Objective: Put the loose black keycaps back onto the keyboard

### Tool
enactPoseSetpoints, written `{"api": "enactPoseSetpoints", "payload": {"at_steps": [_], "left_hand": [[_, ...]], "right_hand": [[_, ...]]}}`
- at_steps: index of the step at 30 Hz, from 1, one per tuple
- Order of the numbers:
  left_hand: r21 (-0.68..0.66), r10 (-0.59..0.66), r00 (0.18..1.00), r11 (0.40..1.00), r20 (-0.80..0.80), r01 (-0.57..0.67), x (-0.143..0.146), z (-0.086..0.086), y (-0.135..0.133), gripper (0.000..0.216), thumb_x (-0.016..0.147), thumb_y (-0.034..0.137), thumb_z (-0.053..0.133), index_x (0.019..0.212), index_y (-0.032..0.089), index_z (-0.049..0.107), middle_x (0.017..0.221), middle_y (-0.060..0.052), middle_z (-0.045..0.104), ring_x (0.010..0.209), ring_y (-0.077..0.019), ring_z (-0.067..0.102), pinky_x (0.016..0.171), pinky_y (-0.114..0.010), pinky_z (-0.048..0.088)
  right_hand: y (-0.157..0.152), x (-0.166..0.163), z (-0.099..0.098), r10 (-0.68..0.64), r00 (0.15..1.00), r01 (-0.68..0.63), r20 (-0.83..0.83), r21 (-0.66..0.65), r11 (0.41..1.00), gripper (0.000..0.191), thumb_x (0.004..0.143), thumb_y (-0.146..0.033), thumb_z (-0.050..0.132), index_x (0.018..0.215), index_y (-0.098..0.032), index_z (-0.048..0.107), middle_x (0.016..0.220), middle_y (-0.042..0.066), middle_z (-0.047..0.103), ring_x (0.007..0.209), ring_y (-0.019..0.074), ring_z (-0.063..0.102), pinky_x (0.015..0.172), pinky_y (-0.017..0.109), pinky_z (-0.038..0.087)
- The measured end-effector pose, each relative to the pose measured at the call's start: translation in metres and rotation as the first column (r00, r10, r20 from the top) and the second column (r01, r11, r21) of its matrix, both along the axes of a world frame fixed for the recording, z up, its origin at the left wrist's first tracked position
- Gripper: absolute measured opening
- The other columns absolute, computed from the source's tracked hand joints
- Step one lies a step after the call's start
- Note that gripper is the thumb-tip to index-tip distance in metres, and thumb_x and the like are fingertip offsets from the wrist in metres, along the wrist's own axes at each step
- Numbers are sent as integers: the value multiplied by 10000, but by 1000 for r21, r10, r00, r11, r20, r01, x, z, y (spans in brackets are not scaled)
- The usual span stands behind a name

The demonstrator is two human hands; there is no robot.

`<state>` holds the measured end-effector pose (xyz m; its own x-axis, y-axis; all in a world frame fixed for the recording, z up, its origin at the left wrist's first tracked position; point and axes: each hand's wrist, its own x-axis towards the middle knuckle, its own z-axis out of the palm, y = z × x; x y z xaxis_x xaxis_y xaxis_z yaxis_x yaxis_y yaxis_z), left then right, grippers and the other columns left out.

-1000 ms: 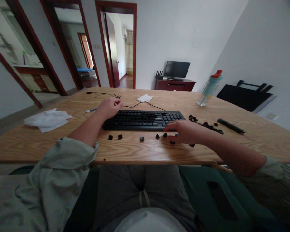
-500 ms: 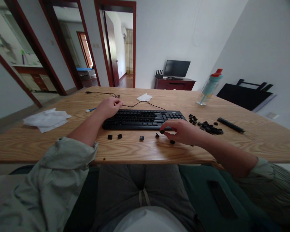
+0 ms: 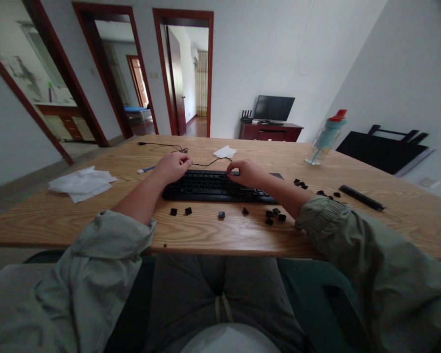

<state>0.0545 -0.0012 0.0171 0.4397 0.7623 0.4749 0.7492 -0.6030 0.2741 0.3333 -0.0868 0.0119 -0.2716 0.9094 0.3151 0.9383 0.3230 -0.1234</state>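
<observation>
Black computer keyboard [image 3: 213, 189] at wearer's 12 o'clock looks part-populated, loose keycaps [image 3: 221, 214] not yet seated from its 8 through 6 to 3, left hand [image 3: 172, 168] curled at its 10, right hand [image 3: 248, 173] bunched over its 1, can't tell if either's fingers grip anything.

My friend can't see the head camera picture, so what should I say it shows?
A person's left hand is at the left end of a black keyboard, and the right hand is over its far edge. Loose black keys lie in front of it on a wooden table, with a red-topped bottle farther back, right.
</observation>
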Motion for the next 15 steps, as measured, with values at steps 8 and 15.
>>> {"api": "enactPoseSetpoints", "payload": {"at_steps": [8, 15], "left_hand": [[-12, 1, 1000, 1000, 0, -1, 1, 0, -2, 382, 893, 427, 506, 968, 163, 771, 922, -105, 755, 835, -246, 665, 733, -328, 475], [-4, 1, 1000, 1000, 5, -1, 0, 1, -1, 391, 894, 437, 499, 962, 163, 770, 898, -101, 752, 824, -239, 662, 737, -323, 473]], "right_hand": [[20, -7, -15, 35, 997, -31, 74, -53, 998, 228, 929, -307, 601, 1081, -236, 755, 1012, 73, 760, 913, 221, 673, 816, 307, 478], [20, -10, -8, 52, 991, -45, 120, -61, 997, 231, 919, -280, 590, 1052, -220, 769, 1059, 73, 767, 968, 222, 683, 858, 299, 491]]}}
